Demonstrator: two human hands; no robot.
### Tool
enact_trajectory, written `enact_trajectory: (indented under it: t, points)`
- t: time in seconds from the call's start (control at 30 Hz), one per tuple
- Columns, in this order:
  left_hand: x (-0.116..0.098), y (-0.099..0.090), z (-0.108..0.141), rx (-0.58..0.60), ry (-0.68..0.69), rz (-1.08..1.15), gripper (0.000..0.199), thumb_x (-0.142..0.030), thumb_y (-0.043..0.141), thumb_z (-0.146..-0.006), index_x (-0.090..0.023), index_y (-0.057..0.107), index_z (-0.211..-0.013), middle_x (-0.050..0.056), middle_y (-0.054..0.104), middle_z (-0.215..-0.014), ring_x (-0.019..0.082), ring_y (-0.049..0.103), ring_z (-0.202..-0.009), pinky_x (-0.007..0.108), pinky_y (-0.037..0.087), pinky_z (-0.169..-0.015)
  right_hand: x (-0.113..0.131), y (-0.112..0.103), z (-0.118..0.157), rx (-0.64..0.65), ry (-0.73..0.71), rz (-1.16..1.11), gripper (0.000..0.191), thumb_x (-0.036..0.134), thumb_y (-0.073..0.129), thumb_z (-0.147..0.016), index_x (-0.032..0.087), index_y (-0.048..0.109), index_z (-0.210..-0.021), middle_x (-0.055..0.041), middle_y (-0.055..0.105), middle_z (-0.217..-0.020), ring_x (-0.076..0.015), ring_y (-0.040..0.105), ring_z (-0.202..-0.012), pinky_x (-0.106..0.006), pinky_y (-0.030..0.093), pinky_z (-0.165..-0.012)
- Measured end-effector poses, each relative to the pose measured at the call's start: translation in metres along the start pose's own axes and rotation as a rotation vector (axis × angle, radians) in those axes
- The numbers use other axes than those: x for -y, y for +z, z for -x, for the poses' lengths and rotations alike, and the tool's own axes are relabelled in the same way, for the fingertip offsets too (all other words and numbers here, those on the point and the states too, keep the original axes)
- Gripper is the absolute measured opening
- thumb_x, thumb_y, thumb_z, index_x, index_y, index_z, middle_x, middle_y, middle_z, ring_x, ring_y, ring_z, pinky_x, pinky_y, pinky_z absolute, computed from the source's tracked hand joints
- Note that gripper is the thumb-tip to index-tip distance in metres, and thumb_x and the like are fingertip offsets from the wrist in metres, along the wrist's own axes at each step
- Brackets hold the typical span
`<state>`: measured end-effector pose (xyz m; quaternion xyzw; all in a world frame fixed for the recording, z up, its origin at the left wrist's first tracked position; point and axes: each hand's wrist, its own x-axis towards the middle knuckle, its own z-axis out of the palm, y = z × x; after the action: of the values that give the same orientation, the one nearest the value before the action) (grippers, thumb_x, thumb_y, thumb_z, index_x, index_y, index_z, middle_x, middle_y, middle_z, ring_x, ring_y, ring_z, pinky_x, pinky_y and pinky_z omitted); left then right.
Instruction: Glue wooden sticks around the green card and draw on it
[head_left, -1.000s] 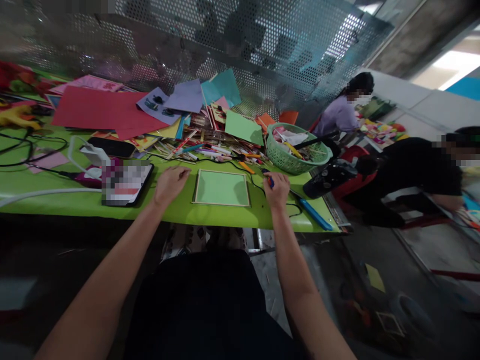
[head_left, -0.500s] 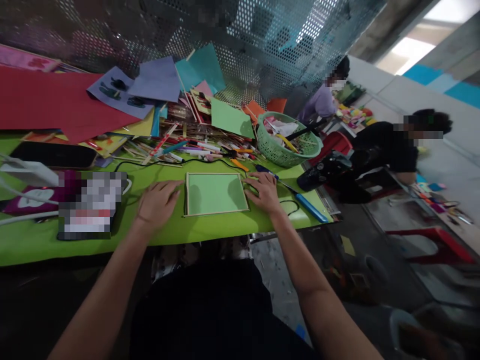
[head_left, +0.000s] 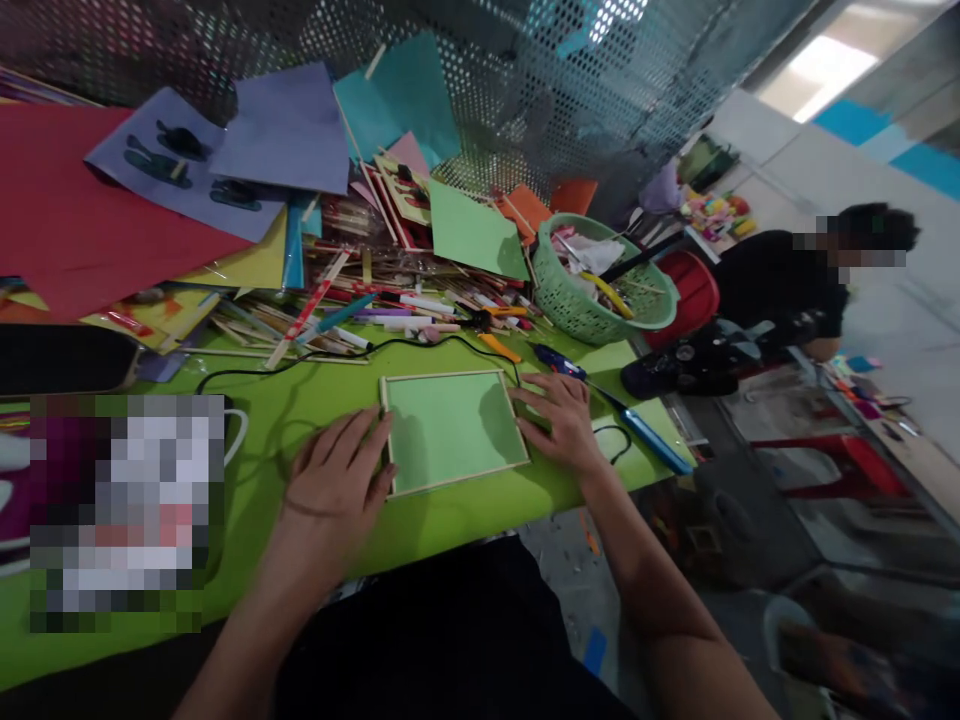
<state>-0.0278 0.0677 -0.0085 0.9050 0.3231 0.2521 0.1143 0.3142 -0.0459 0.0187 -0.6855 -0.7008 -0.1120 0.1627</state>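
A light green sheet (head_left: 454, 425) edged with thin wooden sticks lies flat on the green tabletop in front of me. My left hand (head_left: 337, 465) is at its left edge, fingers stretched out, and the fingertips touch the stick there. Across from it, my right hand (head_left: 559, 420) rests with fingers spread, their tips at the right-hand stick. Neither hand grips anything. Just beyond my right hand lies a dark blue tool (head_left: 559, 360), partly hidden. A long blue tool (head_left: 656, 440) sits to the right of that hand.
Markers, sticks and coloured paper (head_left: 480, 230) are heaped along the back. A green basket (head_left: 600, 315) with assorted items stands at the back right. A black cord (head_left: 300, 362) crosses behind the sheet. A blurred-out phone-like object (head_left: 142, 500) lies left. Another person (head_left: 780, 290) sits farther right.
My view has shifted closer to the table. My left hand has moved right, from beside the framed sheet to touching its left edge. The right hand stays by the right edge.
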Motion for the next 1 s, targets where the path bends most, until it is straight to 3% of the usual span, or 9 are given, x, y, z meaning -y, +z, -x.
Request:
enact_trajectory:
  t: [0.13,0.43,0.8,1.0]
  points:
    - [-0.004,-0.002,0.001,0.028,0.03,0.039,0.074,-0.031,0.05,-0.103,-0.035,0.017,-0.168,0.009,0.059,-0.153,0.034,0.056,-0.139,0.058,0.044,-0.113,0.0,-0.002,0.004,-0.081,0.032,-0.025,0.032,0.038,0.064,-0.096,0.031,0.072,-0.126,-0.0053,0.075,-0.126,-0.0288,0.065,-0.115,-0.047,0.042,-0.101]
    - [-0.004,-0.007,-0.003,0.092,0.001,0.054,0.052,-0.027,0.049,-0.103,-0.031,0.047,-0.155,0.007,0.06,-0.153,0.03,0.057,-0.139,0.055,0.045,-0.116,-0.002,-0.005,0.009,-0.147,0.086,-0.112,0.025,0.034,0.067,-0.091,0.033,0.075,-0.115,-0.0038,0.079,-0.118,-0.0295,0.069,-0.109,-0.049,0.045,-0.099]
    - [0.0,-0.005,-0.007,0.085,-0.039,0.09,0.046,-0.034,0.047,-0.104,-0.037,0.056,-0.149,0.002,0.067,-0.144,0.027,0.063,-0.133,0.051,0.049,-0.113,-0.007,-0.014,0.018,-0.263,0.045,-0.245,0.034,0.025,0.068,-0.088,0.038,0.073,-0.119,-0.0015,0.08,-0.114,-0.0297,0.072,-0.105,-0.052,0.05,-0.097]
    - [-0.006,-0.006,-0.009,0.039,-0.059,0.109,0.036,-0.03,0.046,-0.107,-0.029,0.065,-0.137,0.003,0.071,-0.139,0.022,0.064,-0.13,0.046,0.045,-0.115,-0.009,-0.02,0.025,-0.34,0.037,-0.312,0.042,0.021,0.067,-0.089,0.043,0.07,-0.124,-0.0022,0.08,-0.111,-0.0339,0.072,-0.1,-0.059,0.052,-0.09]
